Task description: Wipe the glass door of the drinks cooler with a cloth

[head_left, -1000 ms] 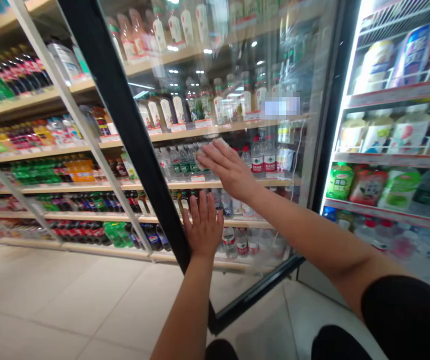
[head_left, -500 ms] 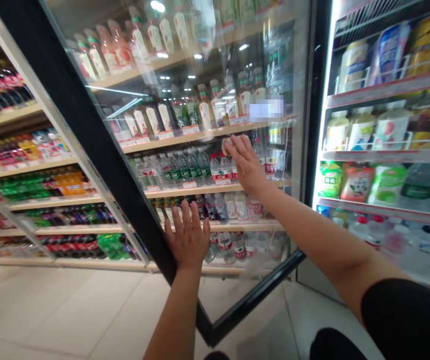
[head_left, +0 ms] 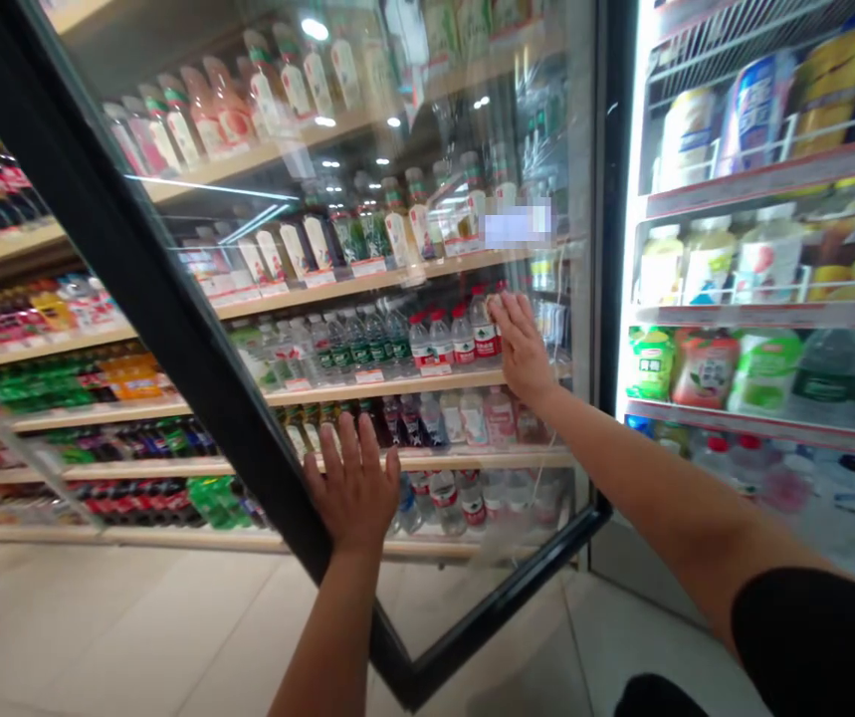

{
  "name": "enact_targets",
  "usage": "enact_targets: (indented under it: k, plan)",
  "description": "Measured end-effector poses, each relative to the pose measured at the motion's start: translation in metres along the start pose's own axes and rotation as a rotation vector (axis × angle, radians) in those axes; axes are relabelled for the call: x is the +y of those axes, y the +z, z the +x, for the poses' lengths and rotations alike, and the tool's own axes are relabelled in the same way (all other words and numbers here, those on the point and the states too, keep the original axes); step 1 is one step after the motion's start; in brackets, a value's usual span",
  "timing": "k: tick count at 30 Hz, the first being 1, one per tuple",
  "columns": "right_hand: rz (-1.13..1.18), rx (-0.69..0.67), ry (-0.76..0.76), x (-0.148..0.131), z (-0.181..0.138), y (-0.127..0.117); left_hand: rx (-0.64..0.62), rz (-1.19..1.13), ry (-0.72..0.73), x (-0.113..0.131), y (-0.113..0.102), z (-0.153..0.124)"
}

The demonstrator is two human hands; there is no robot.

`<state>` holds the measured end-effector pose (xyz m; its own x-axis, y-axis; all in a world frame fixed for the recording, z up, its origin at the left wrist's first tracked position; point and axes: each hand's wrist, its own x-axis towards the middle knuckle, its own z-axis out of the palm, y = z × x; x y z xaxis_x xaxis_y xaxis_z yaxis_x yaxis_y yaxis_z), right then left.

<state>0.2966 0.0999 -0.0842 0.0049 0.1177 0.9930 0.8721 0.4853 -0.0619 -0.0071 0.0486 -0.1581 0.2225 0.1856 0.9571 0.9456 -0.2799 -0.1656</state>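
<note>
A glass door (head_left: 427,597) with a black frame stands swung open in front of me. My left hand (head_left: 356,483) lies flat against the glass beside the door's slanting black edge, fingers spread. Farther up and to the right, my right hand (head_left: 523,349) presses on the glass with its fingers together. Under those fingertips a bit of pale, crumpled cloth (head_left: 492,307) shows; most of it is hidden by the hand. Faint smears and reflected lights cross the pane.
Through the glass are shelves (head_left: 464,378) of bottled drinks. More drink shelves (head_left: 31,423) run along the left. The lit fridge (head_left: 755,317) on the right holds bottles and pouches behind wire rails. Pale floor tiles (head_left: 135,617) lie below.
My right hand has slid right and slightly down across the glass with the cloth. The left hand stays flat by the frame. The view has shifted a little.
</note>
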Motion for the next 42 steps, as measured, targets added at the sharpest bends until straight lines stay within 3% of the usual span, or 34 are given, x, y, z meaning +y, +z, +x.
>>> enact_targets:
  k: [4, 10, 16, 18, 23, 25, 30, 32, 38, 42]
  plan:
    - [0.013, -0.015, 0.024, 0.012, -0.01, -0.003, -0.006, 0.003, 0.0, -0.001, 0.001, 0.0]
    - [-0.062, 0.021, 0.203, 0.069, 0.016, -0.014, -0.021, -0.079, -0.051, -0.002, 0.003, 0.0]
    - [-0.102, 0.035, 0.485, 0.095, -0.062, -0.031, -0.021, -0.073, -0.055, -0.001, 0.002, -0.001]
    - [-0.109, 0.036, 0.536, 0.104, -0.073, -0.038, -0.019, -0.056, -0.043, -0.001, 0.002, -0.002]
    - [-0.083, 0.09, 0.702, 0.13, -0.044, -0.045, -0.017, -0.071, -0.043, -0.001, 0.002, -0.002]
    - [-0.077, 0.097, 0.718, 0.126, -0.049, -0.041, -0.015, -0.065, -0.043, -0.001, 0.002, -0.002]
    - [-0.086, 0.109, 0.722, 0.089, -0.119, -0.026, -0.019, -0.046, -0.039, 0.002, 0.0, -0.003]
    - [-0.093, 0.124, 0.716, 0.079, -0.129, -0.022, -0.015, -0.058, -0.039, 0.002, -0.001, -0.003]
    - [-0.087, 0.087, 0.543, 0.052, -0.067, -0.012, -0.012, -0.066, -0.034, 0.002, -0.002, -0.003]
    - [-0.065, 0.003, 0.354, 0.003, -0.082, -0.002, -0.037, -0.1, -0.056, 0.003, -0.001, -0.004]
